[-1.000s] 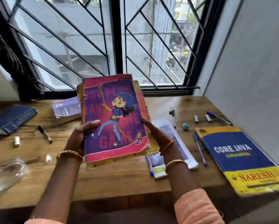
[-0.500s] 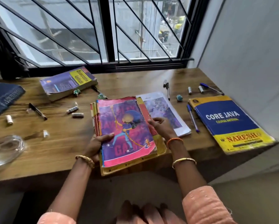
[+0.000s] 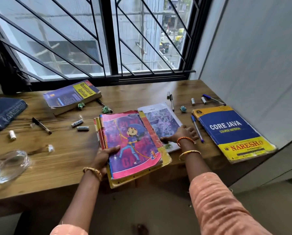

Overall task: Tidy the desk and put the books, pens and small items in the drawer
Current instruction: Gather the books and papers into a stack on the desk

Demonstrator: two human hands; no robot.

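Note:
A stack of thin books topped by a pink and purple cartoon cover (image 3: 131, 143) juts over the front edge of the wooden desk (image 3: 70, 160). My left hand (image 3: 104, 158) grips the stack's lower left edge, thumb on the cover. My right hand (image 3: 182, 134) lies flat with spread fingers on a white booklet (image 3: 160, 119) just right of the stack. A blue and yellow Core Java book (image 3: 231, 131) lies at the right. A Quantitative Aptitude book (image 3: 70, 97) and a dark blue book (image 3: 4, 111) lie at the left. No drawer is in view.
Pens (image 3: 197, 128), (image 3: 171, 100), (image 3: 213, 99), (image 3: 41, 125), small white batteries (image 3: 77, 123), (image 3: 12, 134) and green crumpled bits (image 3: 106, 109) are scattered over the desk. A clear glass dish (image 3: 6, 165) sits at the front left. A barred window runs behind; a wall closes the right side.
The book stack came down from in front of the window onto the desk's front edge. My right hand let go of it and moved right onto the white booklet.

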